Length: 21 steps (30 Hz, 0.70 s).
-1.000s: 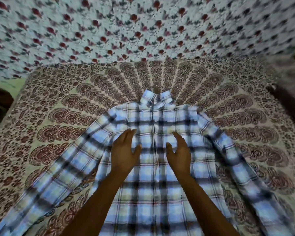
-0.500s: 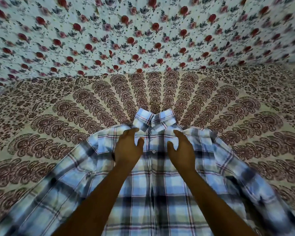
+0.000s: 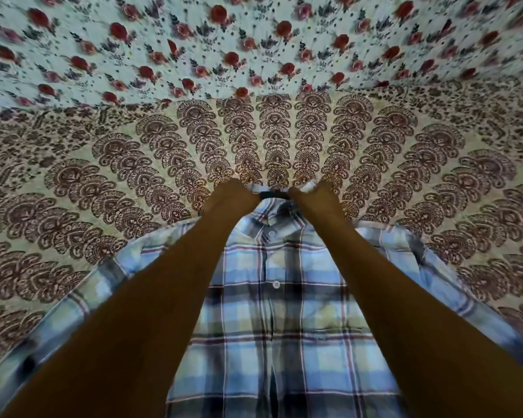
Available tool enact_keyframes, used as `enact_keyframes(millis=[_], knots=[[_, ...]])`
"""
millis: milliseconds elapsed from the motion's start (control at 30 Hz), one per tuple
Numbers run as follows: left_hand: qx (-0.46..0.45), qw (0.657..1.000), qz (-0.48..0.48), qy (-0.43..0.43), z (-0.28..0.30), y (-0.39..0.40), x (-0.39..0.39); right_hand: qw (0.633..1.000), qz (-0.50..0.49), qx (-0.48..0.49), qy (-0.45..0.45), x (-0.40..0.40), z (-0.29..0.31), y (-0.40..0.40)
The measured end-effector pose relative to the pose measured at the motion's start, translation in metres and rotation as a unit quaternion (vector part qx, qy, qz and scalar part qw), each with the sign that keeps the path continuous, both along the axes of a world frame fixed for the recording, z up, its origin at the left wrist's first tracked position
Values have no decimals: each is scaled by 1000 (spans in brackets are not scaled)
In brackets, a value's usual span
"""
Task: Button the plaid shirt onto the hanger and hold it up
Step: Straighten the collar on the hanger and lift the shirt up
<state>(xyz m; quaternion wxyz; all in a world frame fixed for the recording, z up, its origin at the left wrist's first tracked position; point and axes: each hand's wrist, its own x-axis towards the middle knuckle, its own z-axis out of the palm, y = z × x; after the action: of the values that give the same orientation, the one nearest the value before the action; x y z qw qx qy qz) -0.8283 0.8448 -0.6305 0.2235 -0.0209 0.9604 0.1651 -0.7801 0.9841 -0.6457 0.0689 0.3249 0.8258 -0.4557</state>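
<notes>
Both hands, left (image 3: 230,198) and right (image 3: 314,197), pinch the collar of the plaid shirt (image 3: 277,315) spread below them.

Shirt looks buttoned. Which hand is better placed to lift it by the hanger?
Neither clearly: left hand and right hand grip the collar of the plaid shirt symmetrically, flanking a dark piece, possibly the hanger.

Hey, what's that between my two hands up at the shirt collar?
In the head view, a short dark bar, maybe the hanger, spans from the left hand to the right hand, just above the plaid shirt collar.
</notes>
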Motion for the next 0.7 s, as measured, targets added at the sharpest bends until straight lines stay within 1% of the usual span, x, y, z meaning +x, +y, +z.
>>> enact_keyframes(millis=[100,167,233,267,333,400,433,500,533,567,600,633,667,700], knots=[[61,997,-18,49,9,-12,12,1000,-4,24,19,13,12,5],[129,987,-40,87,22,-26,26,998,-1,37,52,32,24,10],[217,969,-47,106,43,-40,45,995,3,17,100,55,41,14],[265,958,-41,102,54,-47,56,994,4,0,112,68,53,15],[335,939,-25,71,74,-58,76,994,-2,-39,102,89,76,17],[369,929,-17,20,94,-66,98,994,3,-64,89,107,96,17],[379,925,-6,-10,102,-68,109,995,18,-61,82,116,105,16],[375,926,16,-31,110,-65,125,994,62,-40,77,129,116,12],[355,934,21,-25,112,-61,132,993,87,-27,81,137,121,9],[316,949,15,-5,112,-57,137,990,108,-17,87,143,124,5],[260,965,-8,25,112,-52,143,988,125,-7,95,149,126,1],[211,975,-38,64,111,-47,148,986,136,8,98,153,127,-3],[180,976,-62,102,108,-43,152,984,139,28,104,155,125,-6],[171,974,-73,128,107,-41,156,983,137,46,110,159,123,-10]])
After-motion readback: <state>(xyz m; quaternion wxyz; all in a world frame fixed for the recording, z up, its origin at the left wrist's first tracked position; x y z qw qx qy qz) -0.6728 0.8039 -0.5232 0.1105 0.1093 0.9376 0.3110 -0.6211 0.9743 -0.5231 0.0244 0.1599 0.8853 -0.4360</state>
